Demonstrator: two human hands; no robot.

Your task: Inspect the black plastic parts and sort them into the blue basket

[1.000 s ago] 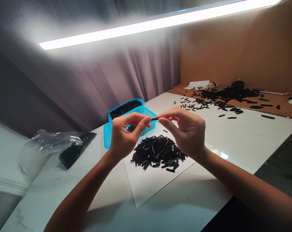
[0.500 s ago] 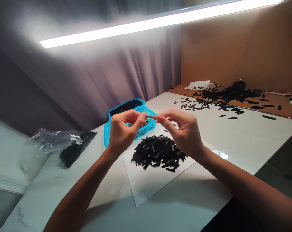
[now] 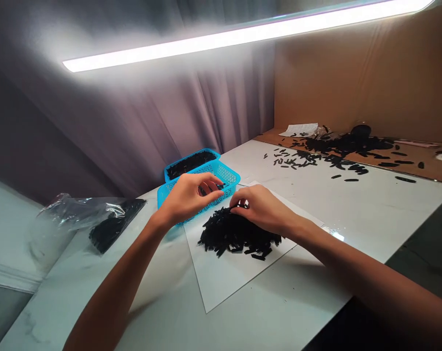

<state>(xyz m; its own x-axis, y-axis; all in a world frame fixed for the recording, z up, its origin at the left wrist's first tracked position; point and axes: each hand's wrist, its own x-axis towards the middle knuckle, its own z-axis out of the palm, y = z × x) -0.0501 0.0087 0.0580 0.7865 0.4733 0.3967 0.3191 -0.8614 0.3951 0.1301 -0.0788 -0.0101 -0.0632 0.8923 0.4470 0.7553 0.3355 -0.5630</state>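
Left hand: your left hand [image 3: 190,196] hangs over the near rim of the front blue basket [image 3: 231,176], fingers curled in a narrow grip. You cannot tell whether they hold a piece.
Right hand: your right hand [image 3: 261,210] lies on top of the pile of black pieces [image 3: 232,237], fingertips drawn close together at the pile's far edge. Whether the grip has closed on a piece is hidden.
Pile: it sits on a white sheet [image 3: 221,285] in the middle of the table [image 3: 374,209], just in front of the baskets.
In the way: your own right hand covers the pile's far right part, and your left hand covers the basket's near corner.
Behind: a rear blue basket [image 3: 190,163], holding black pieces, touches the front one.
Left side: a plastic bag [image 3: 74,217] with more black pieces lies well apart from the pile.
Far right: loose black pieces [image 3: 337,146] are scattered by a paper [image 3: 299,129] at the foot of the cardboard wall [image 3: 355,73].
Above: a light strip [image 3: 242,35] runs in front of the curtain [image 3: 140,122].
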